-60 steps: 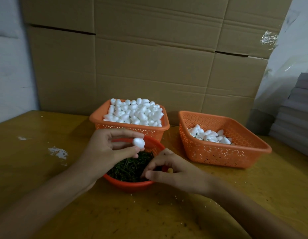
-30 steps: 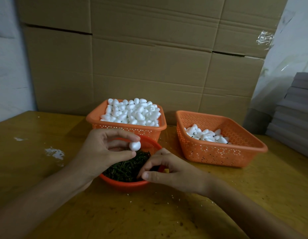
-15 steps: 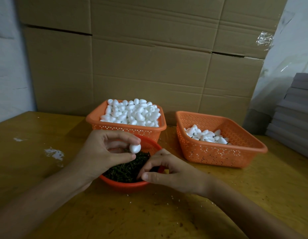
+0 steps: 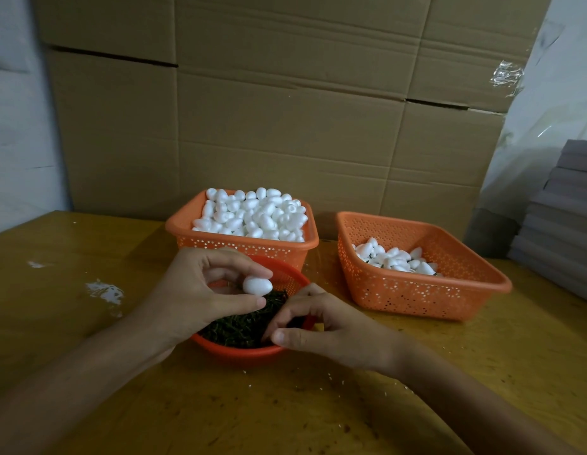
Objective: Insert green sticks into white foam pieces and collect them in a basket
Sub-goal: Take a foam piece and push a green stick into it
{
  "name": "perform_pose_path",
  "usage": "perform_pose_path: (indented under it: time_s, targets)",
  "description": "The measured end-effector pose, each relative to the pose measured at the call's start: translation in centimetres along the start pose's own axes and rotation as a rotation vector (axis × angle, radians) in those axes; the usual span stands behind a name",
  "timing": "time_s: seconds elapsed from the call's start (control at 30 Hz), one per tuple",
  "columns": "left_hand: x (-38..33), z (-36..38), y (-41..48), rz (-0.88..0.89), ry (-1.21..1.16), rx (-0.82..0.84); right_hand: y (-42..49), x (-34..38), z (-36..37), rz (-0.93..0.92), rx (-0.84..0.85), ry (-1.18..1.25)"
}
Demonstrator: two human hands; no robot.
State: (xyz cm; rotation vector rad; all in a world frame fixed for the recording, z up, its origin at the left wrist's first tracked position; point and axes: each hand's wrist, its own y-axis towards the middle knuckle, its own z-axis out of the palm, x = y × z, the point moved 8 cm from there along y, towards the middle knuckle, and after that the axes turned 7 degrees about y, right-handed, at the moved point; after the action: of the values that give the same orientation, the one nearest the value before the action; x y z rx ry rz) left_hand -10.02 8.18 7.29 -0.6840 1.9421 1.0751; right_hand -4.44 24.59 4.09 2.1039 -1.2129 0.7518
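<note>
My left hand [image 4: 200, 293] pinches a white egg-shaped foam piece [image 4: 257, 286] between its fingertips, above a round orange bowl [image 4: 239, 351] full of green sticks [image 4: 239, 326]. My right hand [image 4: 331, 330] reaches into that bowl from the right with its fingers curled down among the sticks; whether it has a stick I cannot tell. Behind the bowl an orange basket [image 4: 187, 224] is heaped with plain foam pieces [image 4: 256, 215]. A second orange basket [image 4: 416, 300] at the right holds several foam pieces [image 4: 394, 259] with green stems.
Everything stands on a yellow wooden table [image 4: 88, 323] with white specks and a white smear [image 4: 104, 290] at the left. Big cardboard boxes [image 4: 285, 126] wall off the back. A stack of grey sheets [image 4: 561, 231] stands at the far right.
My left hand has lowered the foam piece slightly toward the bowl and turned it. My right hand's fingers have stayed in the sticks, shifting only a little.
</note>
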Motion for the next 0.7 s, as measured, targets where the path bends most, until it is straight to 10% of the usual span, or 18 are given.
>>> perform_pose_path:
  time_s: [0.7]
  targets:
    - [0.0, 0.2, 0.0, -0.036, -0.029, 0.001, 0.2, 1.4, 0.0, -0.039, 0.007, 0.142]
